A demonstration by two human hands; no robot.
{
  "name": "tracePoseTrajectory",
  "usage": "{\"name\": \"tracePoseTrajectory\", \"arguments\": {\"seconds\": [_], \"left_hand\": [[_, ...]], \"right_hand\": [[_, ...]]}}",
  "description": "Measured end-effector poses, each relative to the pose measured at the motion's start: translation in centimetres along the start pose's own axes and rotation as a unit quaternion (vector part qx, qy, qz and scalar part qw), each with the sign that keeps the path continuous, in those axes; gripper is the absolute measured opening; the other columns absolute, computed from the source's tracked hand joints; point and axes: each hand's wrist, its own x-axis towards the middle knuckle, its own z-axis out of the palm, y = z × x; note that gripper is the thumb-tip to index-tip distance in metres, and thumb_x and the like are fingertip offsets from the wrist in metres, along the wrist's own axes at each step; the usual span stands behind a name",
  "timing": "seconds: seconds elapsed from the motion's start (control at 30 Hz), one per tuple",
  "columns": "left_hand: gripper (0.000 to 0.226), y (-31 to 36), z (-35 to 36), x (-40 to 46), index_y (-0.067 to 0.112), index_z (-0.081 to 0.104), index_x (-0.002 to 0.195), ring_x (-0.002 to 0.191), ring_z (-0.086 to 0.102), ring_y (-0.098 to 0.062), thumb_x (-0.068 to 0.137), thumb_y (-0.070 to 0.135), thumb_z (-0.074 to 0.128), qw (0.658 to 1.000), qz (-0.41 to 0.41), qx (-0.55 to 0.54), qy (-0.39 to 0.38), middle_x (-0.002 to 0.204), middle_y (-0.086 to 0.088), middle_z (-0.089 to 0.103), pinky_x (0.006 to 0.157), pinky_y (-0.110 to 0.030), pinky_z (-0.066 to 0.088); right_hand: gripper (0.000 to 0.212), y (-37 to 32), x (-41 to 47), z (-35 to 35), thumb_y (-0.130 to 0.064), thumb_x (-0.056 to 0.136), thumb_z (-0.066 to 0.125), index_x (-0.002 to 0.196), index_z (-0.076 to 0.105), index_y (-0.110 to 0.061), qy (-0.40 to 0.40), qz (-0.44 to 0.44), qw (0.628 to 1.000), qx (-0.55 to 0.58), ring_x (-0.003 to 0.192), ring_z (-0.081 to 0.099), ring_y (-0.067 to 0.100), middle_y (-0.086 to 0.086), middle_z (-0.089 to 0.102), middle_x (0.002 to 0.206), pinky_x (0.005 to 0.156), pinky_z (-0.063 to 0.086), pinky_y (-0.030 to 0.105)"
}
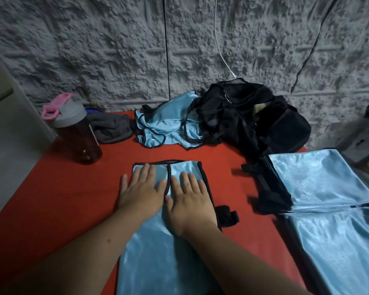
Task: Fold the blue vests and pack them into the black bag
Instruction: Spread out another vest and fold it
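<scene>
Far left, on the red table point(58, 201): a dark water bottle point(78, 133) with a grey lid and pink loop, upright. Just behind and to its right, a folded grey cloth point(110, 129), with a sliver of something blue behind it, too hidden to name.

Toward the middle, at the back edge: a crumpled blue vest point(168, 124) with black trim, unfolded, heaped against the wall and touching the black bag point(254, 118) beside it.

In front, at the table's centre: a blue vest being folded point(158, 248), laid flat lengthwise, black-trimmed shoulder straps at the far end. Left hand point(140, 194) flat on the far left part of it, fingers straight and spread, palm down, thumb side partly off the cloth onto the table. Right hand point(189, 201) flat just beside, also wide and palm down, fingers straight, pressing the cloth near the black trim running between both hands. Nothing gripped by either. A small black strap point(227, 215) poking out from the vest's right edge.

Back right: the black bag slumped against the grey textured wall point(94, 50), its top seemingly open, though the dark interior is hard to read. A white cable point(219, 47) hanging down the wall to it.

Far right: a stack of folded blue vests point(320, 184), flat, black edges toward the left, with another folded pile point(339, 252) just in front, touching it.
</scene>
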Motion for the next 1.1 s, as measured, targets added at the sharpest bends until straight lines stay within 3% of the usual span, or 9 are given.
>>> {"name": "tracePoseTrajectory", "arguments": {"seconds": [0.17,0.3,0.47,0.6,0.77,0.9,1.0,1.07,1.1], "left_hand": [[0.07,-2.8,-0.1,-0.1,0.037,-0.003,0.16,0.155,-0.007,-0.017,0.096,0.065,0.006,0.996,-0.091,0.012,0.021,0.169,0.013,-0.005,0.122,-0.055,-0.01],[0.063,-3.7,-0.4,-0.1,0.05,-0.005,0.156,0.155,-0.012,-0.027,0.096,0.063,0.007,0.993,-0.116,0.005,0.012,0.169,0.008,-0.002,0.122,-0.056,-0.01],[0.058,-4.1,-0.5,-0.1,0.051,-0.003,0.155,0.154,-0.014,-0.03,0.099,0.054,0.007,0.988,-0.155,-0.004,0.01,0.17,0.003,-0.004,0.121,-0.058,-0.011],[0.057,-4.7,-0.7,0.0,0.042,-0.007,0.158,0.153,-0.016,-0.032,0.104,0.047,0.01,0.99,-0.142,-0.009,-0.006,0.169,-0.001,-0.008,0.123,-0.054,-0.008],[0.061,-6.9,-2.3,-3.5,0.027,-0.002,0.161,0.154,-0.008,-0.036,0.107,0.04,0.021,0.985,-0.12,-0.121,-0.004,0.169,-0.007,0.002,0.124,-0.048,-0.001],[0.061,-6.1,-3.6,-8.6,0.027,0.0,0.162,0.155,-0.005,-0.032,0.108,0.04,0.023,0.999,-0.03,-0.041,-0.004,0.17,-0.002,0.002,0.125,-0.047,0.001],[0.061,-3.2,-4.4,-12.6,0.024,0.009,0.162,0.155,0.006,-0.026,0.107,0.037,0.033,0.998,0.043,-0.028,-0.032,0.169,-0.001,0.011,0.125,-0.042,0.009],[0.058,-1.4,-4.9,-15.5,0.025,0.028,0.157,0.146,0.035,-0.024,0.103,0.037,0.046,0.997,0.072,-0.019,-0.036,0.16,-0.003,0.038,0.117,-0.036,0.03],[0.051,-1.0,-5.0,-16.8,0.03,0.041,0.149,0.134,0.05,-0.023,0.1,0.038,0.053,0.996,0.079,-0.02,-0.03,0.147,-0.001,0.054,0.106,-0.033,0.041]], "right_hand": [[0.068,0.0,-0.1,-0.1,-0.053,0.102,0.005,0.162,-0.004,-0.023,-0.006,0.003,1.0,0.002,0.155,-0.018,0.02,0.007,-0.009,0.17,0.126,-0.008,0.047],[0.069,-0.1,0.0,0.0,-0.054,0.101,0.005,0.162,-0.003,-0.023,-0.006,0.005,1.0,0.001,0.155,-0.017,0.021,0.007,-0.008,0.17,0.126,-0.008,0.047],[0.069,0.0,-0.2,-0.3,-0.053,0.101,0.005,0.163,-0.002,-0.023,-0.009,0.004,1.0,0.003,0.156,-0.016,0.022,0.008,-0.006,0.17,0.126,-0.007,0.046],[0.069,-0.1,-0.2,-0.5,-0.053,0.101,0.006,0.163,-0.001,-0.022,-0.019,0.003,1.0,0.009,0.156,-0.015,0.023,0.008,-0.006,0.17,0.126,-0.006,0.047],[0.063,-0.1,0.3,-1.8,-0.047,0.107,0.01,0.163,-0.005,-0.021,-0.061,0.002,0.998,0.005,0.156,-0.015,0.023,0.007,-0.009,0.17,0.126,-0.008,0.045],[0.06,-0.5,-0.3,-4.1,-0.036,0.11,0.019,0.163,0.0,-0.015,-0.024,-0.038,0.998,0.036,0.157,-0.011,0.023,0.008,-0.003,0.171,0.127,-0.007,0.04],[0.067,-1.4,-3.3,-4.6,-0.019,0.101,0.043,0.161,0.015,-0.012,-0.02,-0.072,0.997,0.011,0.156,0.012,0.027,0.012,0.02,0.167,0.126,0.014,0.039],[0.055,-1.7,-6.0,-5.4,-0.013,0.093,0.051,0.147,0.045,-0.013,-0.025,-0.074,0.997,0.005,0.137,0.045,0.031,0.012,0.052,0.144,0.107,0.04,0.039],[0.042,-1.8,-7.3,-5.9,-0.013,0.092,0.052,0.133,0.057,-0.015,-0.032,-0.074,0.997,0.006,0.124,0.056,0.032,0.011,0.061,0.129,0.093,0.047,0.038]]}}
